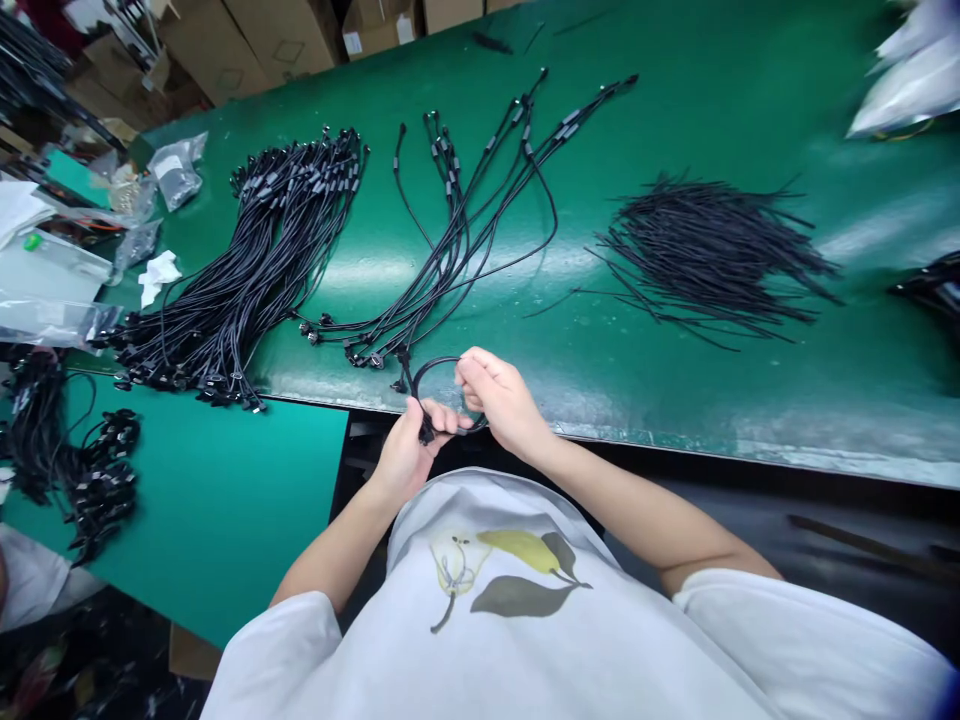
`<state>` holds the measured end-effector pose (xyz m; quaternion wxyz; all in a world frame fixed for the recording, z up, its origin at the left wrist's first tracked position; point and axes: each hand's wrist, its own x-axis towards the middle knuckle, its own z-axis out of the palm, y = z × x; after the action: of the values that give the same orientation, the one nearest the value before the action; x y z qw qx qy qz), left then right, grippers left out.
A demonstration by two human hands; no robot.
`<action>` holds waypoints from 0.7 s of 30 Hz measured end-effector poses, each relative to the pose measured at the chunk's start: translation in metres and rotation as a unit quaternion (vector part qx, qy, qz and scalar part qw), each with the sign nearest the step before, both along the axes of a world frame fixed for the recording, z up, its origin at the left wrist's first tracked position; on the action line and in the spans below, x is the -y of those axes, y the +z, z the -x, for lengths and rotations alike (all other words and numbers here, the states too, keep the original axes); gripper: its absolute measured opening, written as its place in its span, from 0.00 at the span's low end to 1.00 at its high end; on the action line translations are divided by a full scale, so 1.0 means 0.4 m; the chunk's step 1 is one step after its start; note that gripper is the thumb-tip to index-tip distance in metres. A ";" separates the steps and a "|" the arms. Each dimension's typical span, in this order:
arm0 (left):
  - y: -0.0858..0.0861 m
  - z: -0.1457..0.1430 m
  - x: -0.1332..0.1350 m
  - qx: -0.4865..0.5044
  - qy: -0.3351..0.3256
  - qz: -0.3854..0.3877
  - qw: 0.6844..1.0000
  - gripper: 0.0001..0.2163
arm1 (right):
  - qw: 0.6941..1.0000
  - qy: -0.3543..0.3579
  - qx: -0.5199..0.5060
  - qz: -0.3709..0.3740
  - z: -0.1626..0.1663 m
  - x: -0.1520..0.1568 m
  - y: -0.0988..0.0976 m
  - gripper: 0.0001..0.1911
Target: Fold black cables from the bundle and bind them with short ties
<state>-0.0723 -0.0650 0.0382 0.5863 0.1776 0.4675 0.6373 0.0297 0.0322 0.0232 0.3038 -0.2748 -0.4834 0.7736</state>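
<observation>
Close to my body, at the front edge of the green table, a black cable (435, 364) is bent into a loop between my hands. My left hand (412, 445) grips it near its connector end, fingers curled round it. The fingers of my right hand (499, 395) are pinched on the loop's right side. Just beyond lie several loose black cables (465, 235) with grey sleeves and small connectors. To their left is a large bundle of similar cables (259, 260). A pile of thin black ties (720, 250) lies to the right.
A lower green table (247, 500) adjoins at the left, with more coiled black cables (101, 470) on it. Plastic bags (178, 172) and papers crowd the far left. Cardboard boxes (285, 40) stand behind the table. A white bag (911, 75) sits at the far right. Part of another person's sleeve (30, 575) shows at lower left.
</observation>
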 end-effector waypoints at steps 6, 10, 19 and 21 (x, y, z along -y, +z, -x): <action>-0.018 -0.021 0.007 -0.068 0.017 -0.022 0.997 0.21 | 0.989 -0.017 -0.067 0.129 0.002 0.014 0.023 0.24; -0.033 -0.016 0.041 -0.271 -0.076 -0.016 0.959 0.19 | 0.995 0.006 -0.056 0.086 -0.011 0.055 0.042 0.23; -0.077 -0.030 0.069 -0.407 -0.204 0.034 0.890 0.24 | 0.991 0.013 -0.092 0.095 -0.001 0.079 0.024 0.27; -0.079 -0.021 0.064 -0.391 -0.239 0.037 0.888 0.25 | 0.992 0.032 -0.106 0.055 -0.009 0.083 0.023 0.29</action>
<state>-0.0639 -0.0905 0.0067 0.4969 0.4965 0.6257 0.3392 0.0333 -0.0010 0.0323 0.3130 -0.1915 -0.4141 0.8330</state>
